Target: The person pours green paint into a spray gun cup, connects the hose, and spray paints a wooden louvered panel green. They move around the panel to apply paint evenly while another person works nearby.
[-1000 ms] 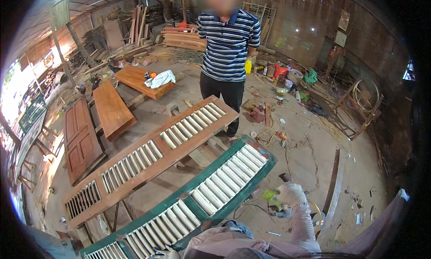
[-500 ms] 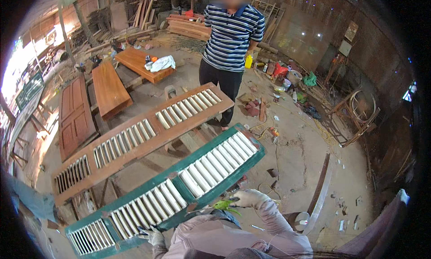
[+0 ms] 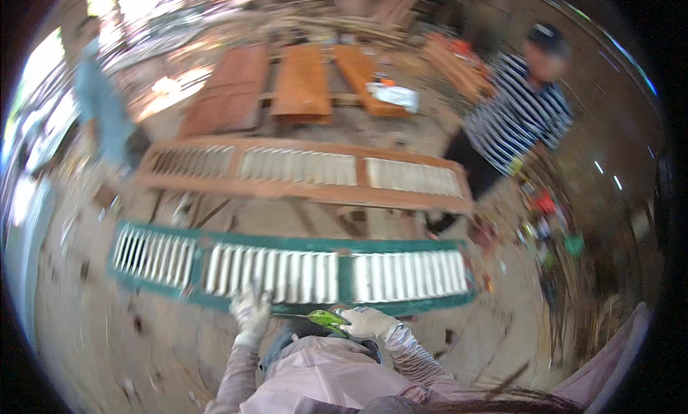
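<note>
A long louvred shutter panel (image 3: 344, 274) with a green frame and white slats lies across in front of me. My left hand (image 3: 251, 313), in a pale glove, is at its near edge, fingers stretched apart toward the slats; blur hides whether they touch. My right hand (image 3: 369, 322), gloved as well, is closed around a green gun-shaped tool (image 3: 327, 319) just off the panel's near edge. The tool's thin rod points left, toward my left hand. Its exact kind is unclear.
Beyond lies a brown louvred panel (image 3: 301, 188) on supports. Reddish-brown wooden panels (image 3: 301, 84) lie farther back. A person in a striped shirt (image 3: 512, 116) stands at the right, another in blue (image 3: 107, 98) at the left. Clutter (image 3: 541, 199) lies along the right side.
The view has swung left and blurred, so the panels now run nearly level and the person in stripes appears farther right. The person in blue shows more fully. My right hand keeps the green tool.
</note>
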A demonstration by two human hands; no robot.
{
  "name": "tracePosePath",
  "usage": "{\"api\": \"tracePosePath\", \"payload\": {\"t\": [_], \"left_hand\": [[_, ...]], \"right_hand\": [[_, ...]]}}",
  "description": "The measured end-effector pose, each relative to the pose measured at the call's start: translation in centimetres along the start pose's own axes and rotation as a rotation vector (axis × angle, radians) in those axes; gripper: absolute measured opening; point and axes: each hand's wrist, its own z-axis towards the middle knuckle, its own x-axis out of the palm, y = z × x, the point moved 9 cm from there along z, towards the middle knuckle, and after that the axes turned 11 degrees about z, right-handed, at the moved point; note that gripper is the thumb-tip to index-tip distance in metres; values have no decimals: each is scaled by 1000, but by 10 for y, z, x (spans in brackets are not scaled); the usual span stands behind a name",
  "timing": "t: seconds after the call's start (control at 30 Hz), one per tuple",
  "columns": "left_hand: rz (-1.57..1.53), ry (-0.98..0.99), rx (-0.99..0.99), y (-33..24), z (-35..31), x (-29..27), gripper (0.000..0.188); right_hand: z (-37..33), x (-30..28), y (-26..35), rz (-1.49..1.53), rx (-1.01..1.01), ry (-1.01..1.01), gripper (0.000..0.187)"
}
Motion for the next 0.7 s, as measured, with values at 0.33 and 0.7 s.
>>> {"api": "tracePosePath", "payload": {"t": [0.33,0.7], "left_hand": [[-236,154,-219,60,-89,-59,49],[-581,99,-762,274,-204,-1,51]], "right_hand": [[64,78,121,536,-407,634,54],[101,186,255,22,-418,415,37]]}}
